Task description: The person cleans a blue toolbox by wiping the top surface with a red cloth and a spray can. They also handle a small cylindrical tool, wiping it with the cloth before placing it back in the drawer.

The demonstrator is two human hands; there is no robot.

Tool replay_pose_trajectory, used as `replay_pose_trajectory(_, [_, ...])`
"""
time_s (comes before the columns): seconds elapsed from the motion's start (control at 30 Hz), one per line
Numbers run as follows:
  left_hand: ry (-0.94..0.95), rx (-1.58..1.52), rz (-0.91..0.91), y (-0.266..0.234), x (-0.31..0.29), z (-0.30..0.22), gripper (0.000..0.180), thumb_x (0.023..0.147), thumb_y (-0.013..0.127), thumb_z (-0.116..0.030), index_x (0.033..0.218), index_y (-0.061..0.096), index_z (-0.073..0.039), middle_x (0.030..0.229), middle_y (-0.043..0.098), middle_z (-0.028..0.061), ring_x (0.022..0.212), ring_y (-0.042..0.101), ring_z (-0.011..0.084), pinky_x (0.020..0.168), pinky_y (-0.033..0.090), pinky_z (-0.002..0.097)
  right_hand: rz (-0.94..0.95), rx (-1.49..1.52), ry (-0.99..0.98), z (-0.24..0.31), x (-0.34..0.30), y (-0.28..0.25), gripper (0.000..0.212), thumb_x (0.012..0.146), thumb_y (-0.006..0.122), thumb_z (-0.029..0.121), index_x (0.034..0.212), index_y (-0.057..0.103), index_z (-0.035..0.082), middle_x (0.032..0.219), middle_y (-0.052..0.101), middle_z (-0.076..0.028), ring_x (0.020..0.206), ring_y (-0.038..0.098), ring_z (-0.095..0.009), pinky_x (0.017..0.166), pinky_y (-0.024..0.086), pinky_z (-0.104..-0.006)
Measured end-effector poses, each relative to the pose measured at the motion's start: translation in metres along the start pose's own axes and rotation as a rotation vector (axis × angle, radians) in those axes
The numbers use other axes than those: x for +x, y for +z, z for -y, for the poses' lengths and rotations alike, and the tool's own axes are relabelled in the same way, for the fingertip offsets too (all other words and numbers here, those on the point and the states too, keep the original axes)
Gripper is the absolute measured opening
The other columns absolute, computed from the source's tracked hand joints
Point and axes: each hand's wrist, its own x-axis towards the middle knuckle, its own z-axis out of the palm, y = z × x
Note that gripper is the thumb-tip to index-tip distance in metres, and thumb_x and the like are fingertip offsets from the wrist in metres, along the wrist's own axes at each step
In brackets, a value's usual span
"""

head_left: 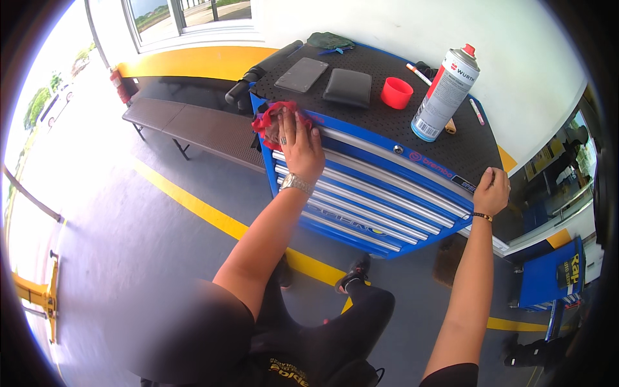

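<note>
My left hand (302, 151) presses a crumpled red cloth (265, 122) against the front left corner of a blue tool cabinet (412, 233), its fingers laid over the cloth. Silver handles run across the drawers below. At the cabinet's front right corner, my right hand (492, 192) is closed with curled fingers on the top edge; its fingertips are partly hidden. On the black perforated top stand a spray can (446, 93) with a red cap and a red cup-like ring (396, 93). Beside them lie a black wallet (347, 88) and a flat dark tablet-like slab (301, 75).
A dark green cloth (330, 40) and markers (477, 112) lie on the cabinet top. A brown bench (193, 126) runs along the wall at left, near a red fire extinguisher (120, 86). Another blue cabinet (548, 278) stands at right. Yellow lines (193, 203) cross the grey floor.
</note>
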Motion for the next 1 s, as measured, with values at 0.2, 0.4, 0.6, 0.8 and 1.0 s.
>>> replay_pose_trajectory(0.2, [-0.05,0.205,-0.037,-0.021,0.024,0.033,0.054,0.104,0.048,-0.03,0.148,0.048,0.002,0.161,0.032,0.0248,0.148,0.027,0.0483,0.122,0.02,0.0557,0.024,0.024,-0.013,0.008,0.0,-0.004,0.024,0.096,0.06,0.032,0.088,0.066,0.01,0.084,0.065,-0.005,0.08,0.065,-0.029,0.071,0.051,-0.0426])
replay_pose_trajectory(0.4, [0.132,0.086,0.056,-0.005,-0.013,-0.008,0.054,0.097,0.062,-0.026,0.143,0.054,0.003,0.159,0.033,0.0244,0.146,0.03,0.049,0.118,0.029,0.0577,0.009,0.01,0.003,0.008,0.0,-0.006,0.023,0.095,0.061,0.031,0.087,0.066,0.011,0.083,0.064,-0.004,0.081,0.065,-0.029,0.07,0.051,-0.0417])
replay_pose_trajectory(0.6, [0.39,0.065,0.113,0.012,-0.04,-0.046,0.058,0.084,0.076,-0.024,0.133,0.063,0.002,0.152,0.041,0.0208,0.141,0.035,0.0483,0.114,0.036,0.0563,0.024,0.015,0.03,0.01,-0.001,-0.005,0.023,0.094,0.062,0.032,0.084,0.065,0.012,0.086,0.065,-0.005,0.082,0.065,-0.03,0.07,0.051,-0.0425])
replay_pose_trajectory(0.8, [0.545,0.026,0.15,0.031,-0.057,-0.093,0.053,0.086,0.073,-0.026,0.132,0.064,-0.001,0.148,0.044,0.0194,0.135,0.041,0.0463,0.108,0.041,0.058,0.024,0.014,0.031,0.008,0.0,-0.004,0.023,0.094,0.062,0.032,0.083,0.065,0.012,0.086,0.065,-0.005,0.081,0.065,-0.03,0.07,0.051,-0.0429])
replay_pose_trajectory(1.0, [0.578,0.105,0.169,0.018,-0.05,-0.083,0.053,0.082,0.075,-0.023,0.132,0.065,-0.007,0.15,0.043,0.0121,0.137,0.04,0.0415,0.112,0.035,0.0565,0.041,0.07,0.009,0.005,0.001,-0.007,0.022,0.092,0.063,0.031,0.083,0.066,0.012,0.085,0.065,-0.006,0.079,0.064,-0.031,0.07,0.051,-0.0434])
